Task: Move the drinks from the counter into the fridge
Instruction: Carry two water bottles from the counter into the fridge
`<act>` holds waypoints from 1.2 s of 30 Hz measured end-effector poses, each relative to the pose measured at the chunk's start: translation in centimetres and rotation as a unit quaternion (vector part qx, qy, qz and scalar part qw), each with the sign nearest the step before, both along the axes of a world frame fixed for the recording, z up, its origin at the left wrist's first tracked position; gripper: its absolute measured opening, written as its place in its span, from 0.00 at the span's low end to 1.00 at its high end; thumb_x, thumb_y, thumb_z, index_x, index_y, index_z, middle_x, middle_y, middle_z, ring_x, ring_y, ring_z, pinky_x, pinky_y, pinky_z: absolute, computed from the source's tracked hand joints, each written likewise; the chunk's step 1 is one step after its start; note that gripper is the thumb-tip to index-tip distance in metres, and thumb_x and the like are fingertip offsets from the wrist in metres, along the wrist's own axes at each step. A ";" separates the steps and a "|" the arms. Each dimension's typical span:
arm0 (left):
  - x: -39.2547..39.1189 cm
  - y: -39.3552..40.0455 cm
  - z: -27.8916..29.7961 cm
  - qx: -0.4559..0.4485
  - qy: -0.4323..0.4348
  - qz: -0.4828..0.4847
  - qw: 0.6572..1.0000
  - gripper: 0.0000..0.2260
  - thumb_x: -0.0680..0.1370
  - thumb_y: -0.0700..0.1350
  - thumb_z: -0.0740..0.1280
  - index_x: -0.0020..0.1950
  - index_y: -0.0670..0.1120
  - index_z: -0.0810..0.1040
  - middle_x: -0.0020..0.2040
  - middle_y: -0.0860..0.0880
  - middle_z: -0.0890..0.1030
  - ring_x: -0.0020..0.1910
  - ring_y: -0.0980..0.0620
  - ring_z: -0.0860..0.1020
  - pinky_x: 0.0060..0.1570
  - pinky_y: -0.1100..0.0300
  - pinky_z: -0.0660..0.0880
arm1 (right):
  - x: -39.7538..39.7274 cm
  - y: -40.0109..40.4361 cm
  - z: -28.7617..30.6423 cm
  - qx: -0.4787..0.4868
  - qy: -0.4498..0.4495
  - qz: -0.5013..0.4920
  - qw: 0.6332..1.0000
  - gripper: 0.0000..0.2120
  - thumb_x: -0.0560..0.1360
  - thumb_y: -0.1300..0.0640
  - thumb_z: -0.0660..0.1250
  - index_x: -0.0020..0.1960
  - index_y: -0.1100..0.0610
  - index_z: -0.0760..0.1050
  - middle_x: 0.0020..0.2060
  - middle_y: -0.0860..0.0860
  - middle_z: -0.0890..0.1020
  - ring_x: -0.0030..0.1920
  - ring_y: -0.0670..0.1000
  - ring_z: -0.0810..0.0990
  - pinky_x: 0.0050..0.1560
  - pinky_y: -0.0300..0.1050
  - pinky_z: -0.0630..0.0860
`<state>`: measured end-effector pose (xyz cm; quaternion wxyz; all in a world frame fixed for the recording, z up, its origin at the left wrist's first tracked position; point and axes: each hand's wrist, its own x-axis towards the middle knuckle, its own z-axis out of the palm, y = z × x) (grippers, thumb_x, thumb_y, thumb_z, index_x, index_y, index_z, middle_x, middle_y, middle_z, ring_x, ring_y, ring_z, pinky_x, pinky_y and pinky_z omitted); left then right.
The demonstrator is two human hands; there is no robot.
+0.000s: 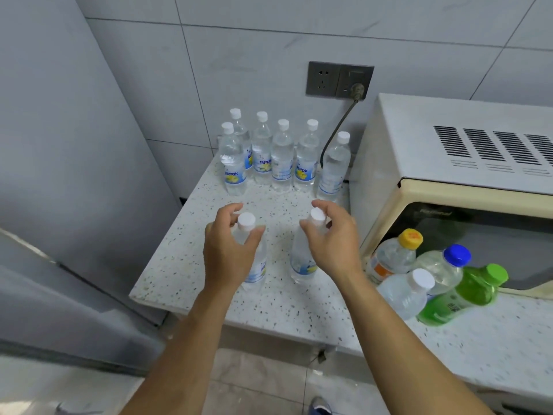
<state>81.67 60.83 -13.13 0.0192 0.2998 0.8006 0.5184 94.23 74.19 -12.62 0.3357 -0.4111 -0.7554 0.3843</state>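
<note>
Nothing looks moved yet: the left hand and right hand each have fingers curled around the neck of a bottle standing on the desk, six more wait behind, four by the microwave.

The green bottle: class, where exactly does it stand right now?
In the head view the green bottle is at the right, on the counter in front of the microwave, beside the blue-capped bottle.
</note>
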 end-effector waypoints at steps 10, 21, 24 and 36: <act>0.7 -0.9 -8.7 -0.039 -0.224 -0.036 0.973 0.35 0.61 0.62 0.78 0.59 0.72 0.60 0.52 0.67 0.73 0.49 0.62 0.75 0.39 0.68 0.70 | 1.2 -1.4 -7.4 -0.208 0.013 0.013 0.978 0.33 0.64 0.48 0.81 0.62 0.41 0.67 0.54 0.40 0.78 0.55 0.44 0.78 0.50 0.39 0.76; 1.7 -3.3 -9.9 0.010 -0.277 -0.017 0.961 0.25 0.64 0.54 0.80 0.51 0.69 0.69 0.49 0.62 0.79 0.46 0.65 0.79 0.39 0.67 0.73 | 3.1 -3.9 -8.4 -0.232 0.069 0.005 0.970 0.28 0.68 0.54 0.79 0.63 0.46 0.72 0.55 0.43 0.81 0.54 0.43 0.80 0.48 0.36 0.76; 2.9 -6.0 -9.9 0.030 -0.317 -0.049 0.947 0.21 0.65 0.53 0.79 0.56 0.61 0.77 0.50 0.58 0.84 0.47 0.60 0.83 0.42 0.64 0.79 | 5.3 -5.6 -8.6 -0.261 0.098 0.029 0.960 0.22 0.69 0.56 0.79 0.59 0.43 0.75 0.51 0.41 0.84 0.51 0.39 0.82 0.44 0.32 0.78; 15.0 -17.0 -7.4 0.137 -0.549 -0.025 0.824 0.23 0.73 0.49 0.64 0.66 0.41 0.75 0.57 0.38 0.83 0.52 0.41 0.83 0.48 0.50 0.81 | 15.6 -9.5 -10.2 -0.590 0.148 0.237 0.758 0.18 0.69 0.49 0.74 0.56 0.56 0.84 0.55 0.62 0.84 0.51 0.58 0.85 0.48 0.49 0.82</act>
